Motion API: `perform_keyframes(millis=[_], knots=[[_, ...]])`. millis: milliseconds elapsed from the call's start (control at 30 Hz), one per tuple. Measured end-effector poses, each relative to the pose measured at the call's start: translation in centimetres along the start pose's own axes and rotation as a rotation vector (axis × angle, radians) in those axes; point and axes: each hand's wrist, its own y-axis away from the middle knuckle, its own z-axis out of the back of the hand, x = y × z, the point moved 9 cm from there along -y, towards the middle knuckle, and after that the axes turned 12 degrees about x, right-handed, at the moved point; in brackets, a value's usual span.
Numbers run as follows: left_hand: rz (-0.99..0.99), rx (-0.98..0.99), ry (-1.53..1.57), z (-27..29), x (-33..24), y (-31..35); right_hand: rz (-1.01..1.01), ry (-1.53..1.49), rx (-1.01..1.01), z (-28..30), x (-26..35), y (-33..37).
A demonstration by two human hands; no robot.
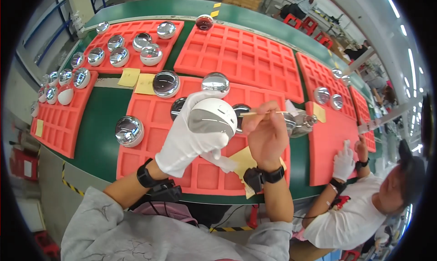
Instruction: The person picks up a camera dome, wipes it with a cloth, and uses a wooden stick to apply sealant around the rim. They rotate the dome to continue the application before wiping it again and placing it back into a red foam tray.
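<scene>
My left hand, in a white glove, is closed around a ball-shaped device with a white shell and a mirrored face. Small dark slots show on the white side, which is turned to the right. In my bare right hand a thin wooden stick is pinched between thumb and fingers. Its left end points at the slotted side of the device; whether it touches cannot be made out. Below both hands lies a red foam tray with square pockets, holding several more mirrored balls, among them one behind my left hand.
A clear bottle stands right of my right hand. Yellow paper and a white strip lie on the tray. More red trays cover the green table. At the right a co-worker's gloved hand rests over another tray.
</scene>
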Motion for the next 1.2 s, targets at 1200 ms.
perform_keyframes(millis=[1200], knots=[[-0.169, -0.194, -0.827, 0.7, 0.8, 1.6, 0.232, 0.469, 0.056, -2.8, -0.9, 1.7]])
